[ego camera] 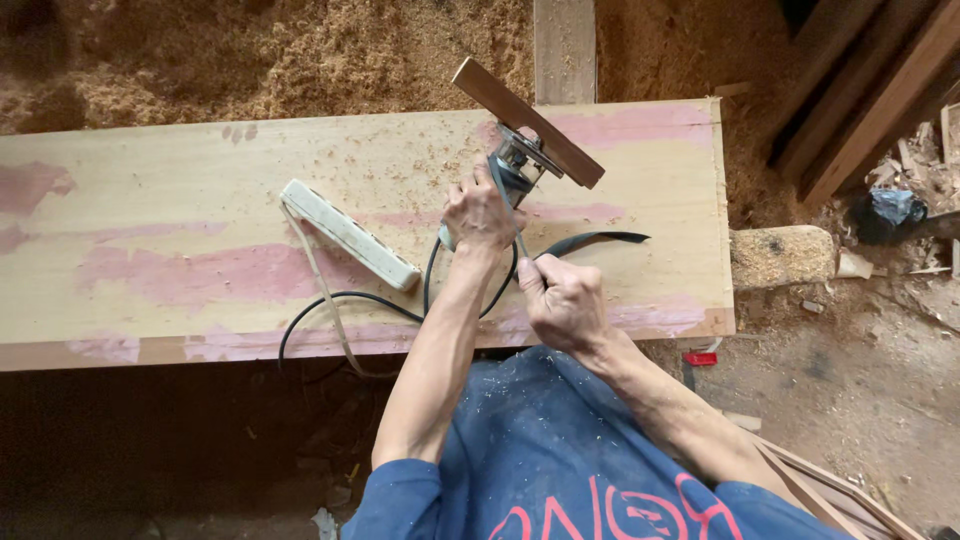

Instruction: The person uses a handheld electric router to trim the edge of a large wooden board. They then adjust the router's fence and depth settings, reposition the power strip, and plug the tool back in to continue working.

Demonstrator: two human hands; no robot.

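Observation:
My left hand [482, 212] grips the body of a small power tool [518, 163] that lies on its side on a wide pale board [150, 200]. A brown wooden plate [527, 121] is fixed to the tool's base and points up and away. My right hand [562, 298] is closed around a slim metal wrench [505, 205] whose far end reaches the tool's head. A black cord [340, 300] runs from the tool across the board. A black strap-like piece [598, 239] lies just right of my hands.
A white power strip [350, 235] with its pale cable lies on the board left of my hands. Sawdust [250, 55] is heaped beyond the board. Dark timber planks [870, 90] lean at the upper right, a wood block [780, 256] sits off the board's right end.

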